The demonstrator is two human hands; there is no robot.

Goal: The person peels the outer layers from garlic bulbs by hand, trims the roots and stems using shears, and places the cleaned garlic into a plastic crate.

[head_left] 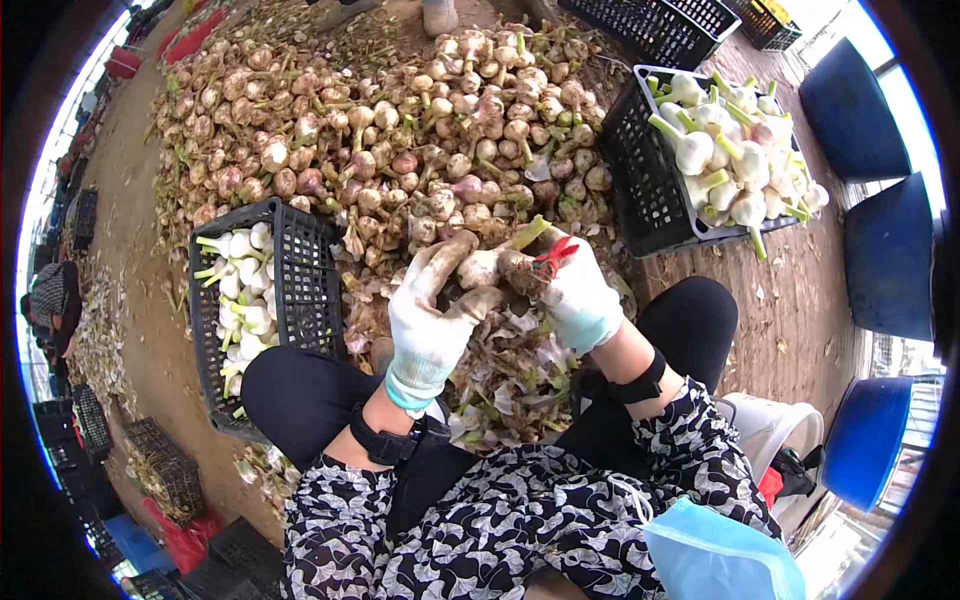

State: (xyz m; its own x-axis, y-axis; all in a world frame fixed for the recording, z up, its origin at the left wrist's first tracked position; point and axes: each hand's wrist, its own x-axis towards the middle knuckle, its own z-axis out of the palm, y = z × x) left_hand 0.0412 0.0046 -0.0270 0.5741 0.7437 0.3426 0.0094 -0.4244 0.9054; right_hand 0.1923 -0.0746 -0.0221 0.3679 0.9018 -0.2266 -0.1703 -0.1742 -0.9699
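My left hand (440, 320), in a white glove with dirty fingertips, has its fingers closed round a garlic bulb (480, 270) in front of the pile. The bulb's green stem (530, 232) points up to the right. Close beside it, my right hand (572, 290) is also gloved and closed, with a red-handled tool (556, 256) at its fingers. The tool's working end is hidden. Beneath both hands lie loose peeled skins (515, 375). Unpeeled garlic (400, 150) forms a large heap beyond them.
A black crate (310, 290) of clean white garlic stands at the left, and another full crate (640, 190) at the upper right. Blue barrels (888, 255) line the right side. A white bucket (745, 425) is near my right knee. Another person (52, 300) is at the far left.
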